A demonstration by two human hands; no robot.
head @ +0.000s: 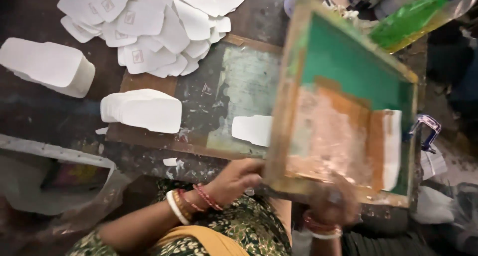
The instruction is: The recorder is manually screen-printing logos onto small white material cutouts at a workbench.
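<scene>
- Head view looks down on a wooden screen-printing frame (343, 106) with green mesh, tilted and motion-blurred, its near rail between the two hands.
- Left hand (239, 179) is curled closed around the frame's near-left corner; beaded and white bangles sit on that wrist.
- Right hand (331, 203) is blurred on the near rail, further to the right; it looks closed on the wood, though the fingers cannot be made out clearly.
- From the hands the frame runs away and slightly rightward, its long axis pointing away from the body; both hands are on the same near edge, so neither is markedly nearer.
- White card blank (253, 130) lies flat on the printing board (149, 136), just beyond the left hand and partly hidden under the frame's left rail.
- Left of the left hand, well apart, stand stacks of blanks (144, 109); printed cards (149, 27) are spread on the tabletop (30, 111) farther off.
</scene>
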